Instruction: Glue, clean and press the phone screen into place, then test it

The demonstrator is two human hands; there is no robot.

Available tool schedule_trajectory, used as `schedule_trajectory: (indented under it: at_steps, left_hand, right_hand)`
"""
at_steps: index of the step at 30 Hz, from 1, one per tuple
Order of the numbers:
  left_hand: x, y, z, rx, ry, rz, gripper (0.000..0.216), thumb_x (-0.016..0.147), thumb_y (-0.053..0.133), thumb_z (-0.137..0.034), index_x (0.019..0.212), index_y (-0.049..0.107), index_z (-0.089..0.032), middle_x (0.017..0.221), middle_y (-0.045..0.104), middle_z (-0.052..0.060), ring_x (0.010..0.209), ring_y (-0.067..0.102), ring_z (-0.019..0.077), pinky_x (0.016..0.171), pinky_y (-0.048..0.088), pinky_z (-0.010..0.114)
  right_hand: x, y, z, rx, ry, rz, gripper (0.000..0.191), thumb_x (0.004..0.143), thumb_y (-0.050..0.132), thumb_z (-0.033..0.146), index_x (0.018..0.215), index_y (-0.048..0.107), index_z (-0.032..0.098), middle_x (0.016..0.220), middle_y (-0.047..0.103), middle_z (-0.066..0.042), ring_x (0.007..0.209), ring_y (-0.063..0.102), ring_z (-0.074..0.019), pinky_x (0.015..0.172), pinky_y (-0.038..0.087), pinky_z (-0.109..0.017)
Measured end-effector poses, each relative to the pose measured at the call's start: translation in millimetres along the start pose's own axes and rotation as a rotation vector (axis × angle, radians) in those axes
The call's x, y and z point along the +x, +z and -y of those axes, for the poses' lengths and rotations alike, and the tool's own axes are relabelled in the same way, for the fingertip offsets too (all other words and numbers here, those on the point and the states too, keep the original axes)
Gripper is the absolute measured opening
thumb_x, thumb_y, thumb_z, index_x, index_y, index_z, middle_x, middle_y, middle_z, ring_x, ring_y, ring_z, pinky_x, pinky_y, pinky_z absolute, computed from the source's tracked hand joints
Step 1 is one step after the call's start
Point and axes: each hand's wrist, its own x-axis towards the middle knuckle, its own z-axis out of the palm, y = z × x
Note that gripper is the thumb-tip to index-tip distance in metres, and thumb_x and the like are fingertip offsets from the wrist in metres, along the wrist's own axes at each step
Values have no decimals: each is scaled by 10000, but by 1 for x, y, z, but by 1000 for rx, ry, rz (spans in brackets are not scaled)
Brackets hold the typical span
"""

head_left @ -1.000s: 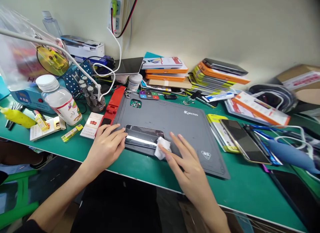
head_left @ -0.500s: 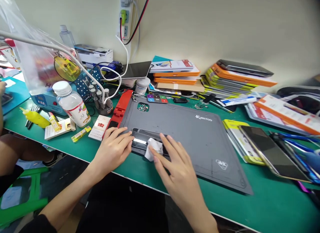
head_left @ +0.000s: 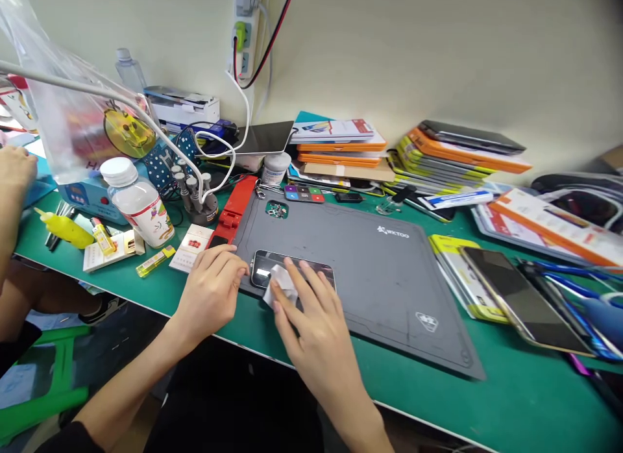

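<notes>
A smartphone (head_left: 261,263) lies screen up on the grey work mat (head_left: 379,284), near its front left edge. My right hand (head_left: 316,326) is over it, fingers stretched out, pressing a crumpled white tissue (head_left: 278,285) onto the screen; it covers part of the phone's lower side. Beside the phone's left end is my left hand (head_left: 210,289), with its fingers curled in. Nothing shows in the left fingers, and whether they touch the phone's edge I cannot tell.
Left of the mat are a red holder (head_left: 237,209), a cigarette box (head_left: 191,247), a bottle (head_left: 141,209) and a screwdriver stand (head_left: 202,209). A larger phone (head_left: 525,297) lies to the right. Boxes (head_left: 341,145) are stacked behind. Another person's arm (head_left: 12,187) shows far left.
My right hand has slid left along the phone with the tissue. My left hand has drawn back from the phone's left end, its fingers curling in.
</notes>
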Motion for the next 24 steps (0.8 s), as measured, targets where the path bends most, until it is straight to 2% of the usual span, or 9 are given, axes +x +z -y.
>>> schedule_trajectory:
  at_steps: [3,10,13,18,24]
  left_hand:
    - [1,-1,-1,5,-11,14,175,1050,484,-101,1022,629,-194,1028,745,47,1219,643,257,1071,510,427]
    - [3,-1,-2,-17,-18,13,177,1044,489,-110,1001,636,-199,1023,749,46,1217,647,259,1078,501,436]
    - [3,0,-2,-9,-13,14,171,1046,488,-110,1011,632,-196,1031,744,50,1226,637,262,1086,493,445]
    - [2,0,0,3,-14,35,165,1049,474,-96,1030,613,-184,1056,730,58,1255,617,259,1107,480,442]
    - [3,0,0,13,-9,12,150,1050,490,-93,1017,600,-188,1036,726,47,1234,629,256,1103,469,430]
  right_hand:
    - [4,1,0,20,-6,19,349,1063,550,203,1379,696,184,1645,519,-117,1561,438,-309,1257,423,-587]
    - [-21,-23,-37,66,105,61,357,1077,541,273,1388,711,313,1685,470,-32,1590,383,-341,1215,445,-663]
    - [-13,-18,-29,103,103,74,355,1074,543,259,1380,716,309,1674,484,-34,1592,383,-330,1232,434,-657]
    - [13,2,-5,114,3,89,350,1073,534,226,1361,733,234,1645,518,-103,1570,426,-306,1255,434,-608]
    - [-2,-14,-27,74,19,112,363,1068,553,239,1381,723,307,1683,469,-68,1588,391,-328,1235,431,-668]
